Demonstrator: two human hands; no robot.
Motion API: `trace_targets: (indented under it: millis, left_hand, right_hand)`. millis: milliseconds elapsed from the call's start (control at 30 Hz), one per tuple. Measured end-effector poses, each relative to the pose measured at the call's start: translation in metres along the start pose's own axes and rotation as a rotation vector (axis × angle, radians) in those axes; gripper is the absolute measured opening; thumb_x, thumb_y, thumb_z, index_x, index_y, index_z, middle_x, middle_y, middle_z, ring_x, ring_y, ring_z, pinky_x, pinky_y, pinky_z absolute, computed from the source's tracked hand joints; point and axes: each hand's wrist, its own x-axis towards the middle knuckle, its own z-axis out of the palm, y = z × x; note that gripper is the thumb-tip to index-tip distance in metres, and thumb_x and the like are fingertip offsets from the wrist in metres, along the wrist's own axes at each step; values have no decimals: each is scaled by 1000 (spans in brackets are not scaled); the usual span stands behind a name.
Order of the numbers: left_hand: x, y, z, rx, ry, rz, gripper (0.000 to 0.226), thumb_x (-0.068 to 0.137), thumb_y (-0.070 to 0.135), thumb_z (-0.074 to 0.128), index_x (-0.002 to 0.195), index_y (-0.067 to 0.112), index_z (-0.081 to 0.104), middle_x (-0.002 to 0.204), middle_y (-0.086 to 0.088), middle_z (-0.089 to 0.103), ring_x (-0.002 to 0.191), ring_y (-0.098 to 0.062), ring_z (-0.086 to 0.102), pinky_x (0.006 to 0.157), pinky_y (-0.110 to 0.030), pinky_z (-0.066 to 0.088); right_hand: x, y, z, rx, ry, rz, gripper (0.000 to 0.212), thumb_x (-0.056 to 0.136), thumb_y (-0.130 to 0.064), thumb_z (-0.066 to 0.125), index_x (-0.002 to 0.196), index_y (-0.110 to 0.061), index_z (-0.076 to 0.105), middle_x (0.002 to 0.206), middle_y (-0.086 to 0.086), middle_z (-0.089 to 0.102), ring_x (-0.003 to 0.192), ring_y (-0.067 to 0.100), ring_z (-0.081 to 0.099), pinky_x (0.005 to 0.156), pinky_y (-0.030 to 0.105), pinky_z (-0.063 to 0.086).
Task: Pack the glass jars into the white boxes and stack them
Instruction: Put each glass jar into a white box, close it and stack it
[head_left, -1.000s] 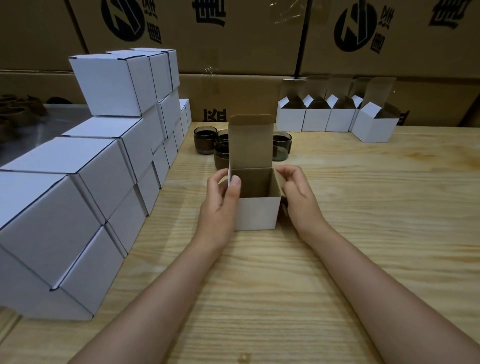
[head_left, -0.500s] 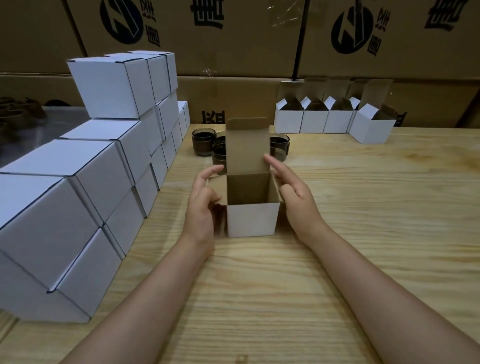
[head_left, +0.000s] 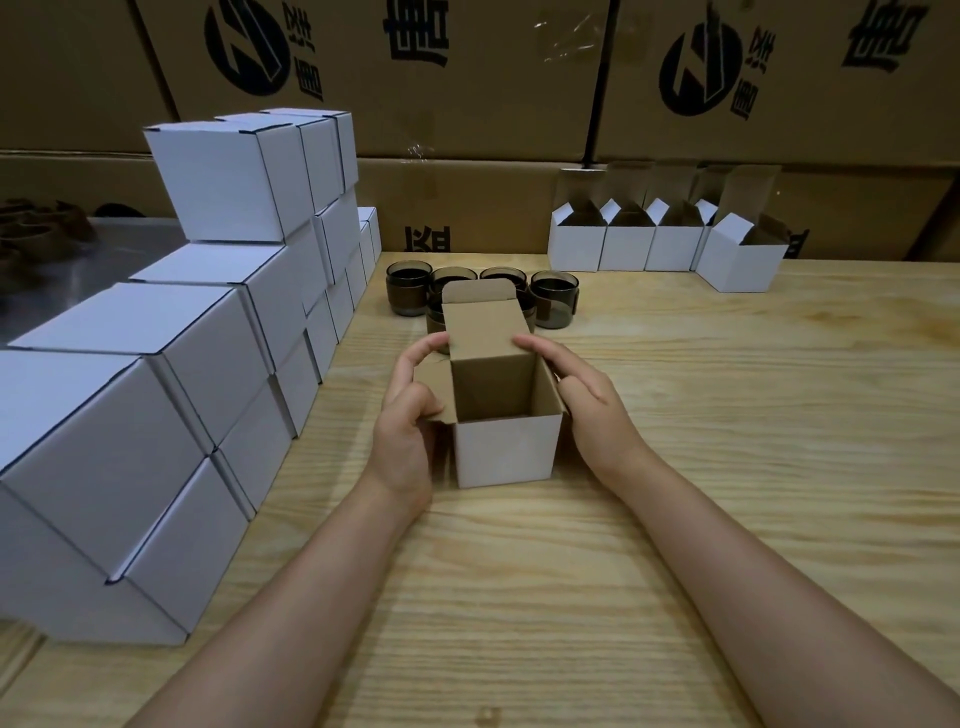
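Observation:
An open white box (head_left: 506, 452) stands on the wooden table (head_left: 727, 493) in front of me, its brown inside showing nothing in it. Its brown lid flap (head_left: 485, 332) stands up at the back with the tuck tab bent. My left hand (head_left: 408, 415) curls round the left side flap, its forefinger touching the lid's left edge. My right hand (head_left: 587, 400) lies along the right side with straight fingers, the fingertips at the lid's right edge. Several dark glass jars (head_left: 554, 299) stand just behind the box, partly hidden by the lid.
A stepped stack of closed white boxes (head_left: 228, 182) fills the left side of the table. A row of open white boxes (head_left: 623, 249) stands at the back right. Large printed cartons (head_left: 467, 78) form a wall behind.
Both hands left the box's side walls and moved up and back to the lid's edges. The lid now leans lower, and the side flaps have spread outward.

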Motion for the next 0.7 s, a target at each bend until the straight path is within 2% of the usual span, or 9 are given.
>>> trace_targets:
  millis: [133, 200, 267, 333, 400, 433, 533, 633, 700]
  left_hand:
    - [0, 0, 0, 66, 55, 35, 57, 61, 16, 41, 112, 22, 64, 114, -15, 62, 111, -48, 50, 95, -61, 43]
    - [0, -1, 0, 101, 73, 56, 58, 60, 16, 41, 113, 21, 64, 114, -13, 64, 112, -45, 51, 96, -64, 40]
    - [1, -2, -2, 112, 73, 75, 58, 60, 15, 41, 113, 21, 64, 104, 0, 69, 96, -27, 60, 83, -52, 50]
    - [2, -3, -3, 114, 72, 97, 59, 60, 13, 41, 114, 21, 63, 88, 13, 72, 71, -8, 59, 62, -28, 50]
    - [2, -3, -2, 108, 71, 106, 59, 60, 12, 42, 115, 20, 62, 79, 11, 70, 62, -5, 56, 54, -21, 47]
    - [1, -3, -2, 96, 68, 107, 59, 60, 11, 42, 115, 19, 61, 77, 7, 68, 63, -6, 57, 53, -21, 47]
    - [0, -2, 0, 79, 49, 122, 58, 60, 9, 42, 115, 16, 60, 73, 6, 63, 61, -5, 57, 52, -20, 47]
    - [1, -2, 0, 77, 52, 123, 57, 60, 10, 43, 114, 18, 61, 82, 1, 63, 64, -4, 58, 53, -19, 48]
    - [1, -2, -1, 81, 56, 132, 56, 61, 11, 45, 113, 21, 61, 90, -1, 63, 69, -5, 60, 56, -19, 49]
  right_hand:
    - [2, -1, 0, 67, -28, 25, 55, 76, -18, 31, 124, -32, 55, 128, -16, 53, 126, 0, 44, 102, 17, 40]
    - [3, -2, 0, 149, -26, 61, 52, 76, -21, 35, 122, -36, 54, 127, -14, 55, 121, 2, 49, 93, 19, 46]
    - [7, -4, -1, 274, 63, 133, 41, 80, -25, 42, 115, -42, 55, 122, -10, 61, 112, 9, 56, 80, 25, 52]
    - [21, -8, -5, 369, 274, 212, 24, 90, -25, 45, 105, -39, 59, 115, -1, 66, 103, 17, 61, 78, 35, 53]
    - [43, -10, -12, 355, 498, 261, 23, 97, -22, 41, 104, -32, 60, 99, 0, 67, 90, 16, 61, 73, 32, 50]
    - [55, -8, -16, 262, 534, 258, 23, 98, -20, 41, 109, -29, 59, 96, -1, 64, 88, 15, 59, 70, 27, 47]
    - [85, 1, -11, -22, 343, 253, 31, 96, -16, 51, 127, -20, 53, 115, 6, 51, 88, 8, 52, 65, 11, 42]
    - [105, 6, -1, 64, 292, 419, 35, 89, -23, 62, 119, -8, 53, 126, 7, 47, 83, 4, 47, 58, 19, 39]
    - [110, 8, 2, 4, 308, 443, 32, 88, -19, 61, 117, -5, 54, 129, 9, 48, 80, 4, 47, 57, 19, 38]
